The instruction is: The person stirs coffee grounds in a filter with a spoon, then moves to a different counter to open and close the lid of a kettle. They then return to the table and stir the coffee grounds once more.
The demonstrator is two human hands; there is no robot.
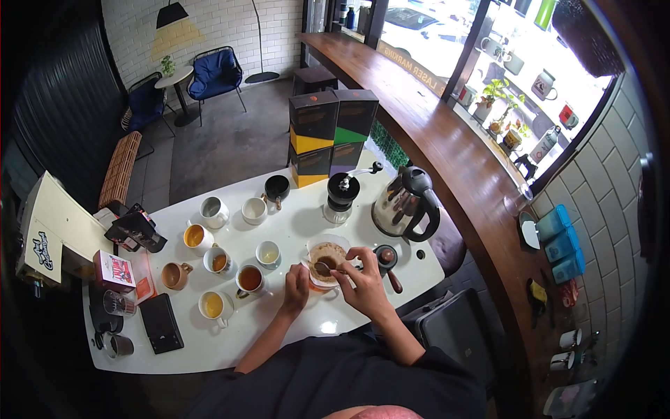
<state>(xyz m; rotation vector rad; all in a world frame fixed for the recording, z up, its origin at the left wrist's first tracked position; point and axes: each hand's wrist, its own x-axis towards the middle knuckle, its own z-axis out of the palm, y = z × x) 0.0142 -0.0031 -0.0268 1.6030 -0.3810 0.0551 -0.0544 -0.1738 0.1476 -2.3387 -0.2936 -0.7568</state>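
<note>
A white coffee filter (325, 249), with wet brown grounds inside, sits over a vessel in front of me; amber liquid shows near its lower edge. My right hand (364, 285) pinches a spoon (322, 266) whose bowl is down in the grounds. At the filter's left side, my left hand (296, 290) is closed with its fingertips at the rim, seemingly gripping it. Just right of my right hand lies a dark portafilter-like tool (386, 260) with a wooden handle. Behind the filter stands a hand coffee grinder (340, 195) with a crank.
Several cups of tea or coffee, including a white cup (211, 305), stand left on the white table (258, 342). A steel kettle (401, 206) is at the back right, beside stacked black boxes (314, 115). A black tablet-like slab (162, 323) lies at left. A wooden counter (447, 153) curves along the right.
</note>
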